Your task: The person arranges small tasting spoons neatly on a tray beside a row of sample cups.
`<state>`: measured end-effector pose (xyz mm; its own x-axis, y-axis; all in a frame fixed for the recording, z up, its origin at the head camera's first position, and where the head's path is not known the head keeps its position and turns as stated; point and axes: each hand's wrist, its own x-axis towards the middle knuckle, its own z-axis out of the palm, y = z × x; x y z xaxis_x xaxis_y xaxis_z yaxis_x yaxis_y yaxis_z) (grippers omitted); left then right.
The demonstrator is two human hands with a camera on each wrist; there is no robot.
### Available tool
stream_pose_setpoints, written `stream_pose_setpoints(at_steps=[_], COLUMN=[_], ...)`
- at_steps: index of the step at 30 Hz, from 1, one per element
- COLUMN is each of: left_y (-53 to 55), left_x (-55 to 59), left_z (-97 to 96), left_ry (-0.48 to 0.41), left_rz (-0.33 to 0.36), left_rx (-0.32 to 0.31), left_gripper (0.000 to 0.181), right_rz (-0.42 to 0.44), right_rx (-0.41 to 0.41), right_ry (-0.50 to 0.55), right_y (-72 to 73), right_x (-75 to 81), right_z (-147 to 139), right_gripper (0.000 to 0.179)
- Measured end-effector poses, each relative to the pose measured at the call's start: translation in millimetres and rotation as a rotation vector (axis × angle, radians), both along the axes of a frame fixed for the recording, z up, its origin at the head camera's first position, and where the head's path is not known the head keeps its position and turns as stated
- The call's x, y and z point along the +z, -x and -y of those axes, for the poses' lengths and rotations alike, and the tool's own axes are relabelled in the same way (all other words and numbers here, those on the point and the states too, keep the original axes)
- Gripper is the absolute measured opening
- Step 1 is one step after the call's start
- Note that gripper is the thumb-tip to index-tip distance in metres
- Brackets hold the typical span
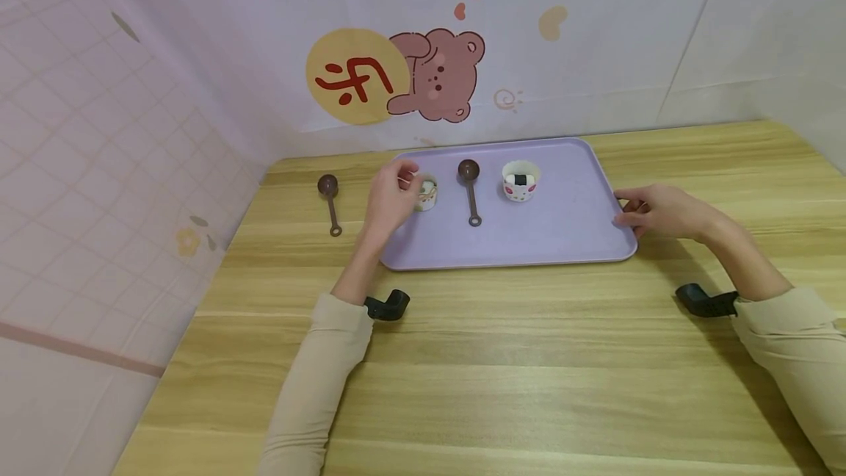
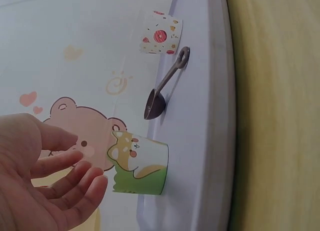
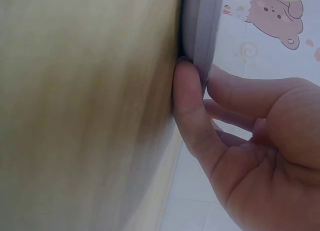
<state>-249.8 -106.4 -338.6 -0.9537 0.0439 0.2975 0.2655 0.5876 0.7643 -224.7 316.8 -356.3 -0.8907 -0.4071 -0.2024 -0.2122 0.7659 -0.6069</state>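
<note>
Just above the left end of the lilac tray (image 1: pixel 555 237), my left hand (image 1: pixel 391 197) hovers with loosely bent fingers and nothing between them. Beside it stands a paper cup with a dog print (image 2: pixel 142 163), partly covered by the hand in the head view; something white and green shows inside. My right hand (image 1: pixel 670 211) pinches the tray's right rim, one digit over the edge and another low against the underside (image 3: pixel 187 83). On the tray lies a brown scoop (image 1: pixel 471 193), bowl away from me. To its right a donut-print paper cup (image 1: pixel 518 189) holds a white piece with a black band.
Another brown scoop (image 1: pixel 330 204) lies on the wooden table (image 1: pixel 502 366), left of the tray. Behind the tray rises a white wall sheet (image 1: pixel 595 79) printed with a pink bear (image 1: pixel 446 76). A second printed sheet (image 1: pixel 86 167) borders the table on the left.
</note>
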Motion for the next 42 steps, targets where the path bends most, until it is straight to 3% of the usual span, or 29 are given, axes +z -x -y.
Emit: stream_pose_setpoints(at_steps=[17, 42], left_y=[0.2, 2.6], left_x=[-5.1, -7.1], left_z=[17.8, 42.7], left_ry=[0.01, -0.005], left_rz=[0.034, 0.021], left_rx=[0.065, 0.105], left_gripper=[0.028, 0.031], right_rz=[0.008, 0.017], right_rx=[-0.015, -0.013], right_ry=[0.01, 0.015], right_y=[-1.4, -2.1], right_x=[-0.2, 1.7], right_z=[-0.1, 0.5], right_gripper=[0.058, 0.058])
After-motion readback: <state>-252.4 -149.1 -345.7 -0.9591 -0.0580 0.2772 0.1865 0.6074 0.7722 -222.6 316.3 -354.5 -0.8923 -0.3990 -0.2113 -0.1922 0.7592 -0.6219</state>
